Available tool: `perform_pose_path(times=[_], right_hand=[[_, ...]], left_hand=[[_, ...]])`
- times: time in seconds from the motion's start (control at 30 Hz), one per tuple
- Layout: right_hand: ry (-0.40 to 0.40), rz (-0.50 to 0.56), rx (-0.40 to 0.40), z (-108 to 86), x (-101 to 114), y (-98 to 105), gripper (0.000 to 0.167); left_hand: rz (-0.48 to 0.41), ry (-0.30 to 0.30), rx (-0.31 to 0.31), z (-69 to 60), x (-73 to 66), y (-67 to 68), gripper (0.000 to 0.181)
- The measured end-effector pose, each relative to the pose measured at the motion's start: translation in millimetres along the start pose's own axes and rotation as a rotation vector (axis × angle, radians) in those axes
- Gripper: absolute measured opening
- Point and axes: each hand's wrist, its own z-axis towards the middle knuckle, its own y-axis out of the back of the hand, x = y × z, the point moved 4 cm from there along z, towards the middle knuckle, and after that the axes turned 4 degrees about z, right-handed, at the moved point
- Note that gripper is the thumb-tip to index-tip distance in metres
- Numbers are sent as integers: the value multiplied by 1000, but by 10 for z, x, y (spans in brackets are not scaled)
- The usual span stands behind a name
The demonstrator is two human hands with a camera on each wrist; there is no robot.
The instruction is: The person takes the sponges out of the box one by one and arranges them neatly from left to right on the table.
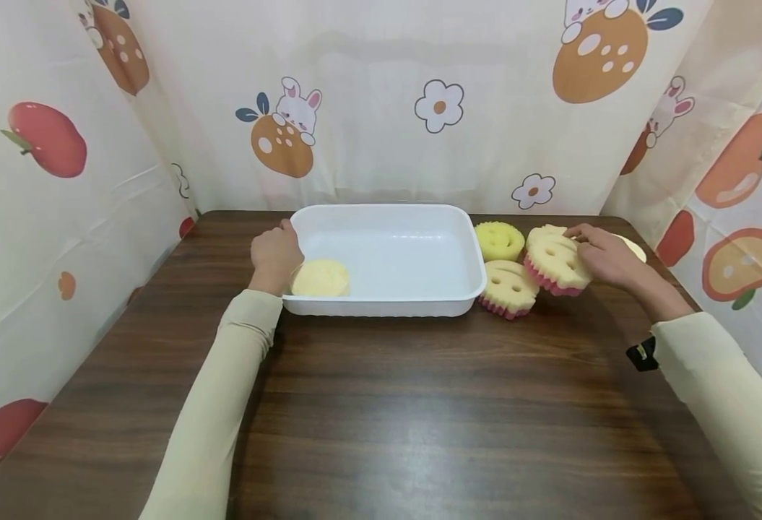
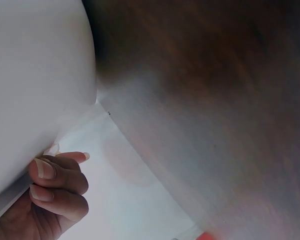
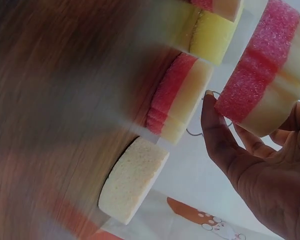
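My left hand point(image 1: 277, 254) grips the left rim of a white plastic tray point(image 1: 381, 308), its fingers curled on the edge in the left wrist view. A pale yellow round sponge point(image 1: 321, 279) lies in the tray's near left corner. My right hand point(image 1: 604, 254) holds a scalloped cream-and-pink sponge point(image 1: 557, 261) with face holes between thumb and fingers. In the right wrist view this sponge point(image 3: 260, 70) is raised off the table. Below it stand another cream-and-pink sponge point(image 3: 177, 100) and a plain cream sponge point(image 3: 134, 180).
Right of the tray sit a yellow smiley sponge point(image 1: 500, 241) and a cream-and-pink sponge point(image 1: 508, 287), close against its wall. A dark wooden table point(image 1: 420, 404) carries everything. Printed curtains point(image 1: 381, 130) enclose the back and sides.
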Motion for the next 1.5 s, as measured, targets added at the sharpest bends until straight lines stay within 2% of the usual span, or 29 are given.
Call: perform_pose_path(times=[0.4, 0.67, 0.93, 1.17, 1.5], right_hand=[[1, -16, 8, -55, -108, 26, 45], [37, -33, 1, -65, -183, 18, 43], [22, -45, 53, -111, -281, -50, 44], [54, -39, 34, -143, -352, -100, 43], [31, -44, 51, -157, -387, -160, 44]], left_hand=[[4, -4, -1, 19, -1, 13, 58], [-11, -1, -2, 16, 18, -3, 57], [-9, 0, 9, 10, 7, -11, 57], [-5, 1, 4, 6, 1, 2, 58], [-2, -4, 3, -14, 3, 11, 59]])
